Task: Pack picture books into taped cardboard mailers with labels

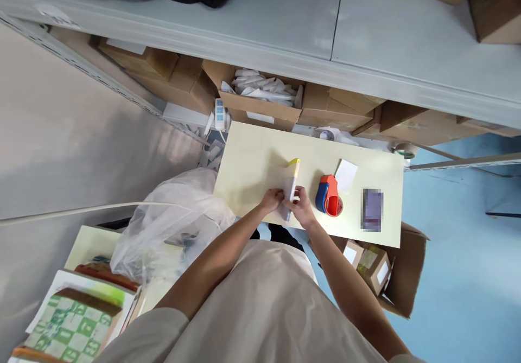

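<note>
Over the pale table [252, 157], my left hand [272, 200] and my right hand [300, 207] hold a thin flat package [291, 181] between them. It stands on edge, whitish with a yellow end, and looks glossy. My left fingers press on its left face, while the right thumb and fingers grip the opposite side. What is inside the package cannot be made out. To the right of my right hand lies a red and blue tape dispenser [328, 196]. A white card [346, 175] rests beside the dispenser, and a blurred purple item [372, 210] lies farther right.
Beneath the grey shelf [244, 32] stand cardboard boxes, one an open box [260, 102] full of white items. A power strip [220, 114] hangs near the table's left corner. Clear plastic sheeting [175, 216] bulges at the left. An open carton [407, 276] holds small boxes at lower right.
</note>
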`<state>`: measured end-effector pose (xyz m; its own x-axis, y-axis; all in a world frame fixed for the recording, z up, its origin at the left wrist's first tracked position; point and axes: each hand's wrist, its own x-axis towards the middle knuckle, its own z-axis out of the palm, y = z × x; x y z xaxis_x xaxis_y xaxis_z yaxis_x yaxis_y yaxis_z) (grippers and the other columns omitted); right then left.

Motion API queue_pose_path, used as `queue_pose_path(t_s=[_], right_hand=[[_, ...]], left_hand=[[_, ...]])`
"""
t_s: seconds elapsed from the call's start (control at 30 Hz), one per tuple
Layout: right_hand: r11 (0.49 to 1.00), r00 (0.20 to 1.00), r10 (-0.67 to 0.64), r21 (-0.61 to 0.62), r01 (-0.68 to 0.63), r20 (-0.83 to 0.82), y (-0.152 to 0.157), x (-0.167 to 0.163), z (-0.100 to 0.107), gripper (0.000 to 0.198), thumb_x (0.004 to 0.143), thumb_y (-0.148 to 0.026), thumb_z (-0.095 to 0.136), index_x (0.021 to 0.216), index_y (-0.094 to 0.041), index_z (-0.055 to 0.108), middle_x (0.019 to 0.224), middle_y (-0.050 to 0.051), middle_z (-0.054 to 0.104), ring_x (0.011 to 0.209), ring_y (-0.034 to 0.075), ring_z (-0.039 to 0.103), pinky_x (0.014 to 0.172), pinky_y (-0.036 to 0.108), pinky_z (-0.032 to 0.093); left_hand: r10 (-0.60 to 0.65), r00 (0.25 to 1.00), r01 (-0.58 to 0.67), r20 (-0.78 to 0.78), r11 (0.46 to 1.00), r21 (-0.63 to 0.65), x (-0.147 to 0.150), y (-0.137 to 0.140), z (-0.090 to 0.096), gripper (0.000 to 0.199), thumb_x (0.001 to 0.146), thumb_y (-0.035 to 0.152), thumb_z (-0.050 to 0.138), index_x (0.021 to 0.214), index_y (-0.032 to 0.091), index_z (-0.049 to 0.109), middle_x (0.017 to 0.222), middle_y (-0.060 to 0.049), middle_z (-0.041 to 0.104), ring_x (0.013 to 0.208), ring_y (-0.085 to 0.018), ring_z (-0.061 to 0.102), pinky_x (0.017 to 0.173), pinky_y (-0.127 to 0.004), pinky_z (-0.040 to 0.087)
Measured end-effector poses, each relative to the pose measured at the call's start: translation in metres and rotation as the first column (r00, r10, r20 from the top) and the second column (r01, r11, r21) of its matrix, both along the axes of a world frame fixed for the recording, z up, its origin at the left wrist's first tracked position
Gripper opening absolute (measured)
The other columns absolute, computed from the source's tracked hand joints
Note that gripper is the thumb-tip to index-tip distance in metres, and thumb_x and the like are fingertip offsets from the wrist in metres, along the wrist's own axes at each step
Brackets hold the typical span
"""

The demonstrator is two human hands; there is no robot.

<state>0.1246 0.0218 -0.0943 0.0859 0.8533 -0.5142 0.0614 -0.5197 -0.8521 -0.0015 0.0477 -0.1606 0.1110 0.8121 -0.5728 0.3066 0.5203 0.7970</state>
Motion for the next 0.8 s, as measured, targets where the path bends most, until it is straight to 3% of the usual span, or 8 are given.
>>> queue_pose_path(t_s=[0.13,0.27,0.37,0.43,0.57,0.67,0.8], right_hand=[[0.996,0.993,0.071,-0.051,-0.066,0.09,0.015,-0.043,-0.011,0.049,0.058,-0.031,0.065,0.101,-0.026,0.041,0.084,-0.004,0.053,0.062,0.012,0.054,0.055,0.027,0.047],[0.995,0.958,0.098,-0.044,-0.089,0.271,0.026,-0.085,-0.028,0.05,0.057,-0.029,0.068,0.1,-0.024,0.043,0.093,0.002,0.054,0.081,0.019,0.058,0.071,0.035,0.05],[0.994,0.923,0.11,-0.039,-0.102,0.369,0.029,-0.112,-0.041,0.054,0.059,-0.029,0.067,0.107,-0.023,0.043,0.107,0.008,0.052,0.097,0.025,0.056,0.083,0.042,0.047],[0.989,0.913,0.148,-0.05,-0.139,0.381,0.027,-0.122,-0.046,0.059,0.061,-0.028,0.066,0.115,-0.021,0.043,0.112,0.012,0.05,0.103,0.027,0.054,0.087,0.043,0.046],[0.983,0.927,0.169,0.016,-0.185,0.336,0.007,-0.102,-0.052,0.064,0.064,-0.028,0.065,0.123,-0.02,0.043,0.115,0.013,0.05,0.097,0.024,0.056,0.086,0.04,0.048],[0.996,0.924,0.045,0.048,-0.068,0.38,-0.015,-0.06,-0.056,0.06,0.068,-0.035,0.062,0.123,-0.018,0.045,0.115,0.015,0.052,0.09,0.023,0.057,0.083,0.042,0.049],[0.988,0.959,-0.044,-0.131,0.083,0.279,-0.031,-0.018,-0.068,0.067,0.065,-0.041,0.064,0.126,-0.022,0.045,0.102,0.009,0.058,0.075,0.02,0.06,0.068,0.039,0.051]], left_hand=[[0.124,0.989,-0.12,0.076,0.991,-0.053,-0.034,0.004,0.01,0.039,0.084,0.038,0.042,0.109,0.012,0.057,0.087,-0.01,0.068,0.077,-0.02,0.066,0.069,-0.035,0.052],[0.283,0.935,-0.259,0.214,0.956,-0.134,-0.071,-0.003,0.019,0.049,0.087,0.052,0.036,0.112,0.015,0.056,0.092,-0.01,0.067,0.074,-0.019,0.066,0.062,-0.031,0.052],[0.329,0.917,-0.304,0.224,0.942,-0.139,-0.084,-0.006,0.017,0.054,0.086,0.059,0.036,0.11,0.016,0.058,0.094,-0.011,0.067,0.082,-0.021,0.066,0.067,-0.033,0.053],[0.283,0.953,-0.277,0.106,0.958,-0.068,-0.087,-0.005,0.011,0.054,0.089,0.056,0.029,0.108,0.016,0.06,0.098,-0.011,0.068,0.093,-0.022,0.064,0.077,-0.034,0.052],[0.187,0.965,-0.188,-0.184,0.982,0.012,-0.09,-0.003,0.004,0.042,0.089,0.049,0.037,0.103,0.018,0.062,0.113,-0.012,0.063,0.122,-0.027,0.047,0.102,-0.041,0.036],[0.19,0.949,-0.197,-0.252,0.98,-0.005,-0.094,-0.012,0.007,0.043,0.084,0.047,0.048,0.112,0.016,0.058,0.125,-0.016,0.055,0.132,-0.031,0.034,0.11,-0.045,0.024],[0.203,0.926,-0.222,-0.318,0.975,-0.026,-0.097,-0.039,0.011,0.053,0.081,0.048,0.051,0.121,0.014,0.051,0.13,-0.019,0.048,0.133,-0.032,0.034,0.108,-0.047,0.027]])
